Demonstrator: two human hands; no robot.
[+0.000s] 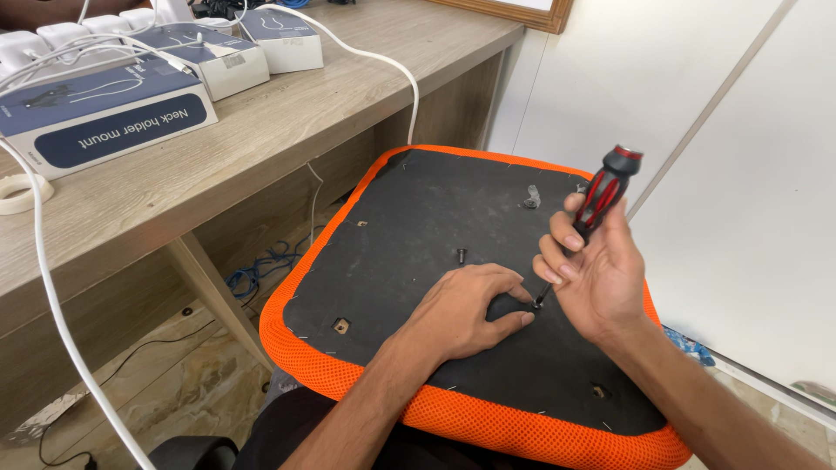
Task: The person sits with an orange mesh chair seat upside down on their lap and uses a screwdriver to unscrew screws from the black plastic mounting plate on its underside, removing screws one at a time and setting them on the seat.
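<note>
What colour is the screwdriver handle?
Red and black. The screwdriver is in the right hand; the head view shows it best.

A red-and-black screwdriver [601,204] stands tilted, tip on a screw [537,304] in the black seat underside [418,226].

Beside the work — a cluttered wooden desk [287,122]
Navy-and-white boxes [100,109], a white cable [52,305], a tape roll [13,193] — blue cables [261,270] on the floor beneath
</note>
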